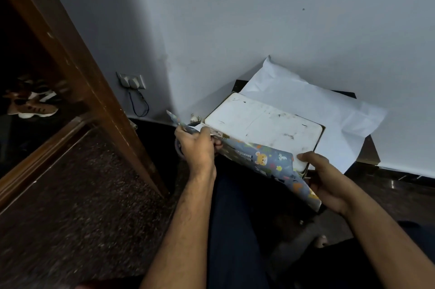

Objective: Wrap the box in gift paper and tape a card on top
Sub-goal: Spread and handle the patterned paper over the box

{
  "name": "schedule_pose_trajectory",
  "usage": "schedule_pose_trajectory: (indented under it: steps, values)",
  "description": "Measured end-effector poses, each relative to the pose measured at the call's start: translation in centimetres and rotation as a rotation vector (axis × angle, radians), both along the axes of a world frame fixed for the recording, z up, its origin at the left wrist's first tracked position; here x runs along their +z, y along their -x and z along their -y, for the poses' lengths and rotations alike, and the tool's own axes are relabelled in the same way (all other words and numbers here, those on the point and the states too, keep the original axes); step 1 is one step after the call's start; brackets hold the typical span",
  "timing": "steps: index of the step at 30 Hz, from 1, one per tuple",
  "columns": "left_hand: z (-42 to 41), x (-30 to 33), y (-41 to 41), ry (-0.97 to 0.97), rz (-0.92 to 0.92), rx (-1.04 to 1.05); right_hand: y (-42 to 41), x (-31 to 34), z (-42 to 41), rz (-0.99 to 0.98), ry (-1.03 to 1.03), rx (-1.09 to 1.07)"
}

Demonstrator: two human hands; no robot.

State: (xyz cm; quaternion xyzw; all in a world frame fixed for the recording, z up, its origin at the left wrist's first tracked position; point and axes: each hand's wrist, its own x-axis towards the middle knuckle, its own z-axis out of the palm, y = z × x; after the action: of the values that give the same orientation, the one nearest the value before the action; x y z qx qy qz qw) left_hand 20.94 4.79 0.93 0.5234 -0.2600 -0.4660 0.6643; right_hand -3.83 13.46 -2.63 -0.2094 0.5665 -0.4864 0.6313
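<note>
Wall: pale grey, filling the upper part of the view, with a switch plate low down and a thin dark cord hanging from it.
Door frame: brown wood, slanting down the left side; shoes lie in the dark space behind it.
Floor: dark and speckled, under the person's arms and legs.
Gift paper: its white underside spreads out past the box toward the wall; the near edge is folded up so the blue cartoon-animal print shows against the box's near side.
Box: white, scuffed top face up, sitting on the paper close to the corner of the wall.
Left hand: fingers curled, pinching the printed paper edge at the box's near left corner; something dark and ring-shaped may hang below the hand, too blurred to name.
Right hand: thumb pressed on the box's near right corner, fingers wrapped under the paper and box there.
</note>
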Motion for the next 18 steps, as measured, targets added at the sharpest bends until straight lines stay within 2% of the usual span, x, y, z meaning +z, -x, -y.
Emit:
schedule_pose_trajectory:
  steps: [5,10,18]
  values:
    - [0.4,0.9,2.9,0.135,-0.058,-0.021,2.1,0.1,0.1,-0.026,-0.011,-0.084]
    - [0.6,1.1,4.8,0.245,-0.041,-0.063,2.3,0.6,-0.1,-0.089,-0.068,-0.097]
    - [1.8,1.6,6.4,0.282,0.015,-0.122,1.5,1.1,0.7,-0.125,0.011,-0.171]
